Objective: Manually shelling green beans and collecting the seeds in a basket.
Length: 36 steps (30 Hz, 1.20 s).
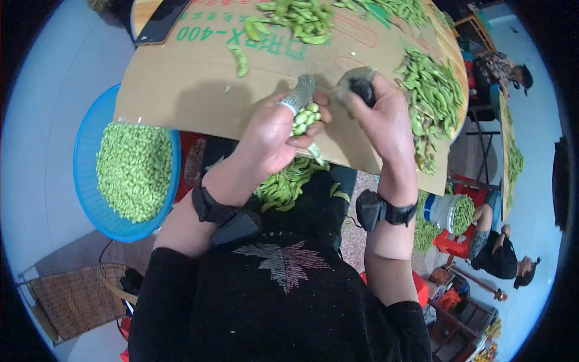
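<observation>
My left hand, its thumb in a grey knitted finger cover, curls round a small heap of shelled green beans. A pale pod hangs just below its fingers. To the right, slightly apart, my right hand is raised over the cardboard with bent fingers and dark finger covers. Motion smears its fingertips, so anything between them cannot be made out. In my lap, under the left hand, lie several green bean pods. One loose pod rests on the cardboard beyond.
Cardboard covers the table, with pod piles at the far side and another pile on the right. A dark phone lies far left. A blue basket of shelled beans stands left. Two people sit at another table at right.
</observation>
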Motion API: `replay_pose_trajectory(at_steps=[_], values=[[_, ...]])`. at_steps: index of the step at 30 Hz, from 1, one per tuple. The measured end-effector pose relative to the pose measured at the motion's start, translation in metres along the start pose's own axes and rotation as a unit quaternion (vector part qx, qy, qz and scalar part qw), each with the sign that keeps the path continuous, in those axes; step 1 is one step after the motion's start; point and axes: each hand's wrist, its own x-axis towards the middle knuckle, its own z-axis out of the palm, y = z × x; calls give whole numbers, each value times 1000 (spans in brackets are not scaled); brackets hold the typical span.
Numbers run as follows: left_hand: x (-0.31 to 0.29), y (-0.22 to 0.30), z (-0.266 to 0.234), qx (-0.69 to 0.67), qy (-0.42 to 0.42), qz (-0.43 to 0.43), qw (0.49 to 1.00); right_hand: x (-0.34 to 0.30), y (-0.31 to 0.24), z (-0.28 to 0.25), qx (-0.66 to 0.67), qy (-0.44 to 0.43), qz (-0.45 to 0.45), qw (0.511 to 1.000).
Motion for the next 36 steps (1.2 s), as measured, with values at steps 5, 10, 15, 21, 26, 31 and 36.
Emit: replay_pose_trajectory(at_steps=[5, 10, 15, 21, 26, 31, 36], values=[[-26, 10, -21, -121, -102, -20, 987, 26, -21, 27, -34, -47, -79, 995], [-89, 61, -53, 24, 232, 310, 922, 76, -10, 88, -258, -8, -180, 949], [-155, 121, -138, 624, 445, 308, 563, 69, -17, 107, -305, -97, -217, 922], [-139, 99, -96, 733, 485, 431, 204, 36, -21, 84, -288, -31, -208, 934], [-67, 41, -50, 378, 69, 318, 867, -11, -38, 70, -181, 0, -218, 959], [-33, 19, -29, 124, -6, 237, 964, -23, -15, 61, 12, -13, -82, 996], [-21, 19, -16, 199, 45, 258, 944, -25, -12, 45, 365, -201, 134, 899]])
